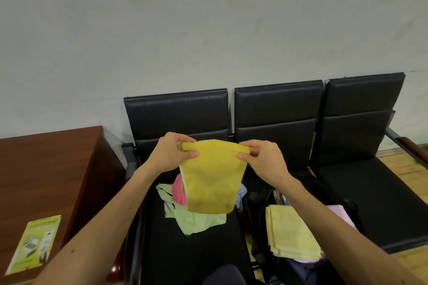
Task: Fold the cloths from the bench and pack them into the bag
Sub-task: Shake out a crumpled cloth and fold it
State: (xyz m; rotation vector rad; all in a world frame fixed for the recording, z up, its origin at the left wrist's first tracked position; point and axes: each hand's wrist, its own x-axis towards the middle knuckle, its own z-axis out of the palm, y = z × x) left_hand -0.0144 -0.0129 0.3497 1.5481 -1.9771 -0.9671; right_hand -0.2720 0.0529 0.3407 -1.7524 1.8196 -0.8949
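Left hand (pixel 172 152): fingers and thumb curled, pinching the upper left corner of the yellow cloth (pixel 213 180). Right hand (pixel 264 157): thumb and fingers pinching the upper right corner of the same cloth. The cloth hangs between the two hands, in the air above the leftmost seat of the bench (pixel 278 109), its top edge stretched taut and its lower edge free.

Count: two hands, both engaged. One cloth held. Three loose cloths are visible in a heap on the left seat, below the held cloth: a light green cloth (pixel 196 217), a pink cloth (pixel 179 192) and a pale blue-white cloth (pixel 242 194). On the middle seat, two folded cloths are stacked: a pale yellow cloth (pixel 287 231) on top of a pale pink cloth (pixel 340 213). The bench has three seats. One brown desk (pixel 46 157) stands to the left, bearing one leaflet (pixel 34 243).

Obscured: the held cloth covers part of the heap, so further cloths cannot be ruled out. The black bag (pixel 257 201) on the middle seat is largely hidden by the right forearm and the stack; whether the stack lies in it or on it cannot be determined.
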